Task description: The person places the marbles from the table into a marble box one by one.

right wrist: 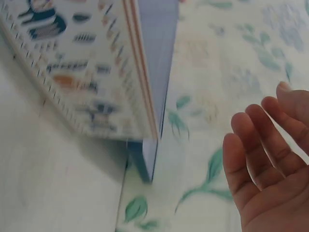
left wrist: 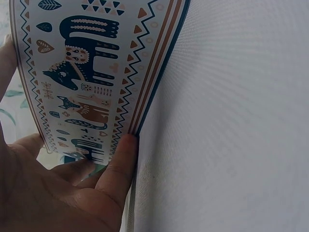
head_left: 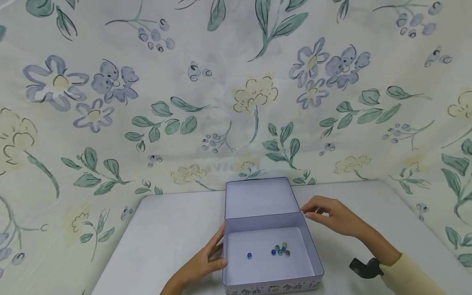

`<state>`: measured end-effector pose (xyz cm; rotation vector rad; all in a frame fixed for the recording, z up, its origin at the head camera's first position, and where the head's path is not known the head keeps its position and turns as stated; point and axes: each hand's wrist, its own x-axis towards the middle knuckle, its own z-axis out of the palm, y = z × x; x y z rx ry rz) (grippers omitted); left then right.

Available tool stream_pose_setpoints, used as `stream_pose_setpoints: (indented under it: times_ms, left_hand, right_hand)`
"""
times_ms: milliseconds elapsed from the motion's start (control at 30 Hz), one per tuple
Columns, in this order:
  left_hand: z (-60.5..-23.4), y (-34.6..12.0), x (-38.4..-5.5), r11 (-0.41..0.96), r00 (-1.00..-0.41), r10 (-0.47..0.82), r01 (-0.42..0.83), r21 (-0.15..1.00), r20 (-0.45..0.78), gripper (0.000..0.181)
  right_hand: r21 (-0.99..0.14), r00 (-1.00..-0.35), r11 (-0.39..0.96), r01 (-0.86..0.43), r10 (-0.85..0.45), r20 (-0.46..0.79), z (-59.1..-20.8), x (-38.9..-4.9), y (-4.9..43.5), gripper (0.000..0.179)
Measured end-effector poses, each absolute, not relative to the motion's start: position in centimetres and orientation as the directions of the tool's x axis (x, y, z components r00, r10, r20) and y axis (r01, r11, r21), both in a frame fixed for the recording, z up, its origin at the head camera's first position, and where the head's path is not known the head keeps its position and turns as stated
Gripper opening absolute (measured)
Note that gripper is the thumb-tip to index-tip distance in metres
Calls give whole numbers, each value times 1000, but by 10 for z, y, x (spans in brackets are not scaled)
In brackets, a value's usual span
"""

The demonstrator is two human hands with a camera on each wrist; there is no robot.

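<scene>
A hinged tin box (head_left: 271, 278) with its lid (head_left: 259, 198) swung back stands on the white table. Several glass marbles (head_left: 280, 251) lie clustered right of the middle of its floor, and one blue marble (head_left: 249, 255) sits apart to the left. My left hand (head_left: 203, 262) rests against the box's left wall, thumb and fingers spread along it. In the left wrist view its fingers (left wrist: 120, 164) touch the wall printed with animals. My right hand (head_left: 330, 215) is beside the hinge corner, fingers loosely bent. The right wrist view shows it holding nothing, apart from the box.
The white table (head_left: 158, 237) extends to both sides of the box. A floral cloth (head_left: 221, 90) hangs behind it and at the sides. A black band (head_left: 366, 268) shows at the right wrist below a pale sleeve (head_left: 409, 274).
</scene>
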<state>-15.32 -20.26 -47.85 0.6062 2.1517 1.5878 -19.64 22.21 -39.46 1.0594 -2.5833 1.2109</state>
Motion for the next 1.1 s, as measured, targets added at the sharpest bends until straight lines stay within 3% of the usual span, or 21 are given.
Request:
stream_pose_setpoints:
  times_ms: [300,900,1100]
  left_hand:
    - [-483,-204,-151,255,-833,550,99,962,-60,89]
    - [-479,-200,-155,243,-809,587,140,960,-31,91]
    - [-479,-205,-153,251,-814,579,129,959,-42,91]
  right_hand:
    - [-765,-889,480,-430,-373,266,-400,-184,273,16]
    - [-772,-976,599,-212,-93,197,-440,-168,342,29]
    - [-784,-994,611,-109,-55,95,-446,-170,345,38]
